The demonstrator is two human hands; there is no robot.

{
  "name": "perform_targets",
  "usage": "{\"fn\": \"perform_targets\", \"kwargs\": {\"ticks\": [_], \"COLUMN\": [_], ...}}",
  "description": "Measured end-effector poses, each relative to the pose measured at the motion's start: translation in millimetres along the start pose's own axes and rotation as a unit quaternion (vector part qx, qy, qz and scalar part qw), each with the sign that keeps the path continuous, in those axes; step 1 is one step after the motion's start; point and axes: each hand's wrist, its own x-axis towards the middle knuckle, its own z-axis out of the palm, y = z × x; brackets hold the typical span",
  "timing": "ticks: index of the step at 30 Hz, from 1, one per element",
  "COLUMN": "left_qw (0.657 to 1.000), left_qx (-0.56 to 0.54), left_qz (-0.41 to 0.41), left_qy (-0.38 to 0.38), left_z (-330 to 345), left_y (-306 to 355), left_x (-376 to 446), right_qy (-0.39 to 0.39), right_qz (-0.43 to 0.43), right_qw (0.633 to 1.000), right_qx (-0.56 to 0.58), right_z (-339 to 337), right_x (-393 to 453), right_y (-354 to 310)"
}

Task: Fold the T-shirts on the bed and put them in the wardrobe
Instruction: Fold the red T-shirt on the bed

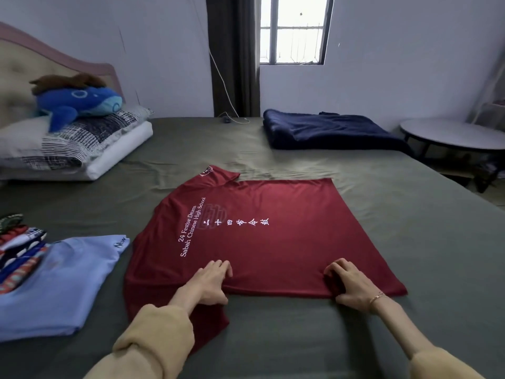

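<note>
Head view: shirt lay flat on bed, near edge under both hands, left hand fingers straight, pressing it, right hand fingers bent on it, grip unclear.

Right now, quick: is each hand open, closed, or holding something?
Left hand: open, fingers lying flat on the red T-shirt at its near edge.
Right hand: closed, fingers curled and gripping the same near edge.
</note>
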Motion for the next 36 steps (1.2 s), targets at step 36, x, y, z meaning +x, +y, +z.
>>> {"fn": "perform_targets", "kwargs": {"ticks": [36], "left_qw": [0.977], "left_qx": [0.063], "left_qz": [-0.201], "left_qy": [-0.019], "left_z": [-51.4], "left_y": [-0.1], "left_x": [60.9], "right_qy": [0.141], "right_qz": [0.109], "right_qw": [0.98], "right_qx": [-0.091], "right_z": [-30.5], "right_x": [29.8], "right_y": [46.9]}}
